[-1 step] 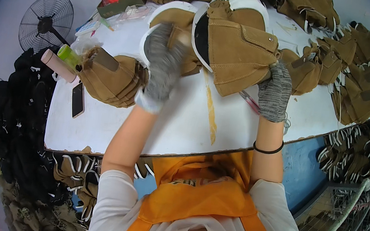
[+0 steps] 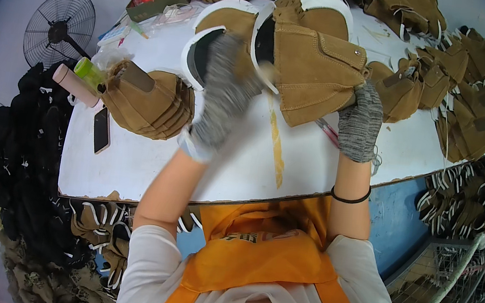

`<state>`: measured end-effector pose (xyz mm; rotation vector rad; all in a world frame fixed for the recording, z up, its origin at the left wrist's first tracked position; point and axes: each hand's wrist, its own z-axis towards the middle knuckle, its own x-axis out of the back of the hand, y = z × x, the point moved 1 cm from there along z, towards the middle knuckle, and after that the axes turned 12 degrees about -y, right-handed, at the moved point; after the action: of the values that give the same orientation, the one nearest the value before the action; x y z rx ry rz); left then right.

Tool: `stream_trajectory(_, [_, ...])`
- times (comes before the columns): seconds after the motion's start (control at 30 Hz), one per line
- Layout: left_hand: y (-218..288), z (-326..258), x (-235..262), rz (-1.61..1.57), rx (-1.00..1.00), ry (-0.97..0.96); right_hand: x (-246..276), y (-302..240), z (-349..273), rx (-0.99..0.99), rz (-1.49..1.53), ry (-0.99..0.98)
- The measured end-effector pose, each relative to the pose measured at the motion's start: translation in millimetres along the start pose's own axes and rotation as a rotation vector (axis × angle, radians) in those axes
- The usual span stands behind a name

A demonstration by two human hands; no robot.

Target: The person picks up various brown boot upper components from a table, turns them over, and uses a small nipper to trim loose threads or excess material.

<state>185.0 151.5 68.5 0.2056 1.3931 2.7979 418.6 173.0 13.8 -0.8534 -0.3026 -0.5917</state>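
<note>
Both forearms reach up from lower edge over white worktop (image 2: pixel 141 168). Right hand (image 2: pixel 359 121), grey knit glove, fingers clamped on lower right edge of tan suede boot upper (image 2: pixel 319 69), held just above worktop centre. Left hand (image 2: pixel 222 96) motion-blurred at upper's white-lined opening; finger state can't tell. Upper's far side hidden.
</note>
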Motion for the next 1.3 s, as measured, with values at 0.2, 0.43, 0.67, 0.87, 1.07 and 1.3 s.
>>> stream_trajectory(0.2, [8.8, -24.9, -36.9, 0.507, -0.208, -0.073, -1.5, -32.3, -11.5, -0.28, 1.132, 0.17])
stream_trajectory(0.43, [-12.3, -24.4, -36.2, 0.316, -0.3, -0.123, 8.4, -31.9, -22.7, -0.064, 0.424, 0.113])
stream_trajectory(0.67, [5.1, -27.1, -44.7, 0.174, -0.179, -0.04, 1.4, -36.5, -23.5, -0.044, 0.284, 0.063])
stream_trajectory(0.87, [-0.5, -35.5, -37.4, 0.358, -0.299, -0.297, 7.4, -38.9, -15.5, -0.312, 1.298, 0.23])
stream_trajectory(1.07, [-16.2, -34.5, -35.8, -0.415, -0.08, -0.067, 37.6, -38.1, -12.7, -0.043, 0.113, 0.24])
stream_trajectory(1.3, [5.3, -21.4, -64.9, -1.087, 0.367, -0.246, 61.2, -59.8, 8.1, -0.125, 0.576, 0.117])
